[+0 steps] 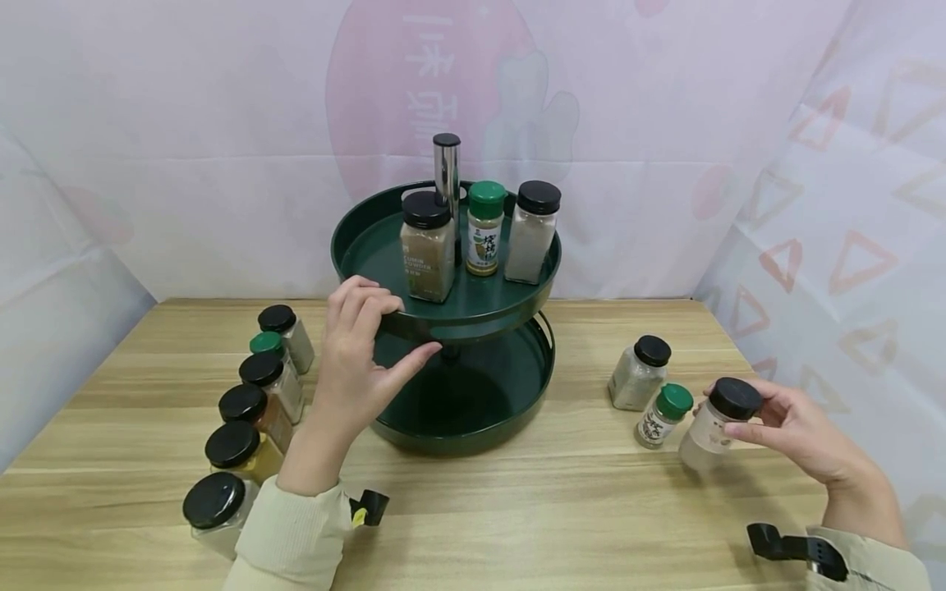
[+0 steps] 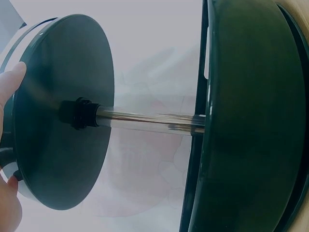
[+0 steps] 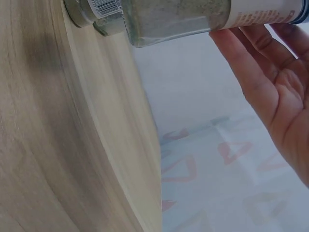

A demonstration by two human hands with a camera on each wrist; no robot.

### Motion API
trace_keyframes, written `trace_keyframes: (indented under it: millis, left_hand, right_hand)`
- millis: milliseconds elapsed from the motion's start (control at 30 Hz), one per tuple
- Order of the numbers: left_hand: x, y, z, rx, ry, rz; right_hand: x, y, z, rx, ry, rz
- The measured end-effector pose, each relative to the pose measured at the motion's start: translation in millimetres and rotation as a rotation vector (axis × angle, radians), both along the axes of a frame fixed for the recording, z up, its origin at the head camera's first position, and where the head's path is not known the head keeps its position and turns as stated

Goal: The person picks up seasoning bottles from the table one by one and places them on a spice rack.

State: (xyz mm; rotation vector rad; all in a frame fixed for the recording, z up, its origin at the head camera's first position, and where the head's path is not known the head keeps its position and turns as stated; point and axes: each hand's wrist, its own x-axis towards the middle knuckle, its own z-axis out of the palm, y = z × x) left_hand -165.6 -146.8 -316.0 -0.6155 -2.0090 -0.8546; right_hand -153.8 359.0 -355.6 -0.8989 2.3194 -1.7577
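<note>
My right hand (image 1: pixel 801 427) grips a black-lidded spice jar (image 1: pixel 708 439) between thumb and fingers. In the right wrist view that jar (image 3: pixel 178 19) is raised over the wood. Beside it stand a small green-capped spice bottle (image 1: pixel 656 420) and another black-lidded jar (image 1: pixel 636 379). My left hand (image 1: pixel 353 361) holds the front left rim of a dark green two-tier rotating rack (image 1: pixel 473 328), fingers over the edge and thumb lower down. On its top tray are a cumin powder jar (image 1: pixel 429 261), a green-capped bottle (image 1: pixel 484 234) and a pale black-lidded jar (image 1: pixel 530 238).
A row of several spice jars (image 1: pixel 254 402) lines the table's left side, close to my left forearm. A metal post (image 1: pixel 447 176) rises through the rack's upper tray. The lower tray (image 1: pixel 458 439) rests on the wooden table (image 1: pixel 562 525). Printed cloth (image 1: pixel 628 230) hangs behind.
</note>
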Motion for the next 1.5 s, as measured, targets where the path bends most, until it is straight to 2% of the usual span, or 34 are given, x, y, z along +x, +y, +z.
trace_keyframes:
  millis: [367, 567, 700, 867, 1100, 1300, 1500]
  left_hand:
    - [-0.3, 1, 1.4, 0.005, 0.008, -0.006]
    - [-0.6, 1, 1.7, -0.016, 0.001, -0.001]
    - [-0.6, 1, 1.8, -0.014, -0.003, -0.002]
    - [-0.2, 1, 1.1, 0.003, -0.004, -0.001]
    - [0.0, 1, 1.5, 0.004, -0.001, 0.001]
    - [-0.2, 1, 1.3, -0.003, 0.001, 0.000]
    - [0.5, 1, 0.9, 0.002, -0.002, 0.002]
  right_hand:
    - [0.7, -5, 9.5, -0.063, 0.053, -0.024]
    - [0.1, -7, 13.6, -0.121, 0.132, -0.005]
    - [0.1, -10, 20.6, -0.116, 0.177, -0.032]
    - [1.3, -12, 31.6, -0.078, 0.175, -0.077]
    - [-1.4, -18, 44.4, -0.121, 0.197, -0.010]
    - [-2.4, -24, 54.3, -0.093, 0.240, -0.018]
    - [-5.2, -31, 60.9, -0.110, 0.250, 0.009]
